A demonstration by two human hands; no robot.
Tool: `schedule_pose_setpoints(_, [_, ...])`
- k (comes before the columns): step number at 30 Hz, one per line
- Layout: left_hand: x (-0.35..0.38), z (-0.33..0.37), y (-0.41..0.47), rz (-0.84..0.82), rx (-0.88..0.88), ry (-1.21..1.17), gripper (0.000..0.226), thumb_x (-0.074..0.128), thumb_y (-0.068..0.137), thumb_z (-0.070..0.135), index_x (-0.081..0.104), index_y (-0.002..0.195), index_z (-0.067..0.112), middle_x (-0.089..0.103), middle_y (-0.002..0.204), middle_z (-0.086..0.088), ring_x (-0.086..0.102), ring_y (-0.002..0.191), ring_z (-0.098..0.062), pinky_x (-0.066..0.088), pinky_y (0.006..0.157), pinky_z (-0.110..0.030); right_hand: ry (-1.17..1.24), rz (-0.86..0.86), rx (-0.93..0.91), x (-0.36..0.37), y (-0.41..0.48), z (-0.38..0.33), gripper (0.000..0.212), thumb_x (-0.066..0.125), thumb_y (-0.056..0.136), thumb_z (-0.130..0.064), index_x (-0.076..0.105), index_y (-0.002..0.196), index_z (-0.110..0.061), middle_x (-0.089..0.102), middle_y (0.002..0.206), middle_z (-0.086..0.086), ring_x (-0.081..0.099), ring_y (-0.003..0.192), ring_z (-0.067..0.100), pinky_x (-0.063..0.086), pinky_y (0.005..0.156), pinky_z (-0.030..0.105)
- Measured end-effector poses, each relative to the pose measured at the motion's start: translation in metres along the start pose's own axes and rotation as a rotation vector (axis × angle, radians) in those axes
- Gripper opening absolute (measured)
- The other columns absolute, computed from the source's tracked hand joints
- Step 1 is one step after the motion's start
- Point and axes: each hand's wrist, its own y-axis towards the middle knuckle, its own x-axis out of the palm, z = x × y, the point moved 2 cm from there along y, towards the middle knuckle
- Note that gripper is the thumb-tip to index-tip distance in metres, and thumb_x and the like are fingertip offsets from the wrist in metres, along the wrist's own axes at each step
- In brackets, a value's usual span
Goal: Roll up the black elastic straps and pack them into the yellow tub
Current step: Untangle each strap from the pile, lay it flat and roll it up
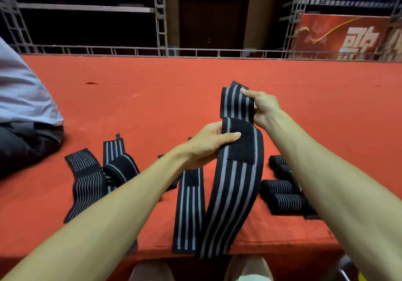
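Black elastic with grey stripes is held up between both hands above the red-covered table. The striped strap is gripped by the left hand. Its thumb is laid across the strap's front, with the tip on a plain black fastener patch, and the fingers are curled behind the band. The strap's upper part is pinched by the right hand, thumb pressed on the striped face and fingers folded behind it. This hand is raised above and beyond the left hand. Between the two hands the band is doubled over. Below the left hand the long tail is let down toward the person and draped over the table's near edge.

Just below the left wrist a second strap is laid flat on the table, beside the hanging tail. Further to the left of the left forearm, several loose straps are heaped and partly overlapped. Under the right forearm, rolled straps are gathered in a small cluster, partly hidden by the arm. Well to the left of both hands, a pale grey garment of another person is seen at the table's side.
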Motion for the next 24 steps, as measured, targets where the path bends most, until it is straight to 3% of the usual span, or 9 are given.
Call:
schedule_pose_setpoints(2, [-0.005,-0.023,0.008,0.028,-0.058,0.021,0.028,0.052,0.099,0.012,0.056,0.126,0.006,0.066,0.119,-0.012,0.065,0.108,-0.03,0.048,0.099,-0.053,-0.086,0.049,0.007,-0.003,0.015,0.014,0.015,0.077,0.074,0.002,0.066,0.084,0.001,0.07,0.082,0.013,0.068,0.071,0.023,0.06,0.072,0.036])
schedule_pose_setpoints(4, [-0.013,-0.051,0.014,0.052,-0.128,0.036,0.029,0.054,0.099,0.016,0.055,0.126,0.009,0.066,0.123,-0.012,0.064,0.112,-0.031,0.047,0.099,-0.056,-0.138,0.063,0.019,-0.008,0.029,0.035,0.014,0.077,0.074,0.005,0.066,0.082,0.002,0.069,0.079,0.011,0.067,0.072,0.021,0.059,0.07,0.031])
schedule_pose_setpoints(11, [-0.049,-0.144,0.048,0.182,-0.297,0.175,0.024,0.053,0.099,0.021,0.052,0.122,0.014,0.067,0.119,-0.003,0.065,0.109,-0.018,0.049,0.1,-0.045,-0.349,0.056,0.025,-0.016,0.099,0.118,0.024,0.074,0.081,-0.001,0.064,0.101,-0.005,0.069,0.089,0.008,0.064,0.069,0.015,0.048,0.052,0.02])
schedule_pose_setpoints(15, [-0.073,-0.173,0.071,0.252,-0.37,0.347,0.024,0.051,0.099,0.028,0.046,0.118,0.014,0.06,0.118,-0.002,0.06,0.109,-0.017,0.049,0.099,-0.043,-0.408,0.07,0.026,-0.014,0.145,0.162,0.021,0.064,0.086,0.006,0.064,0.099,-0.01,0.067,0.098,0.011,0.063,0.079,0.018,0.052,0.065,0.026])
schedule_pose_setpoints(17, [-0.078,-0.183,0.079,0.267,-0.401,0.444,0.025,0.049,0.1,0.027,0.043,0.116,0.009,0.06,0.116,-0.01,0.06,0.107,-0.024,0.049,0.097,-0.045,-0.471,0.084,0.018,-0.014,0.165,0.181,0.023,0.063,0.086,0.005,0.065,0.106,-0.008,0.066,0.097,0.011,0.062,0.078,0.017,0.05,0.065,0.026])
schedule_pose_setpoints(19, [-0.081,-0.192,0.087,0.293,-0.422,0.494,0.026,0.048,0.101,0.026,0.042,0.115,0.005,0.06,0.114,-0.016,0.059,0.105,-0.029,0.05,0.093,-0.043,-0.521,0.107,0.022,-0.017,0.185,0.201,0.027,0.065,0.086,0.003,0.066,0.111,-0.007,0.066,0.099,0.01,0.063,0.083,0.019,0.053,0.075,0.03])
schedule_pose_setpoints(21, [-0.083,-0.196,0.095,0.329,-0.432,0.499,0.03,0.05,0.1,0.026,0.042,0.117,0.003,0.06,0.105,-0.013,0.06,0.093,-0.025,0.052,0.083,-0.036,-0.543,0.136,0.034,-0.019,0.198,0.218,0.023,0.065,0.087,0.0,0.066,0.107,-0.011,0.066,0.104,0.008,0.065,0.09,0.02,0.054,0.086,0.035])
schedule_pose_setpoints(24, [-0.082,-0.198,0.1,0.377,-0.446,0.526,0.031,0.053,0.099,0.028,0.043,0.116,0.004,0.06,0.104,-0.008,0.06,0.084,-0.021,0.053,0.076,-0.034,-0.54,0.181,0.068,-0.024,0.205,0.234,0.023,0.065,0.088,-0.004,0.065,0.108,-0.013,0.068,0.11,0.01,0.068,0.096,0.024,0.055,0.09,0.041])
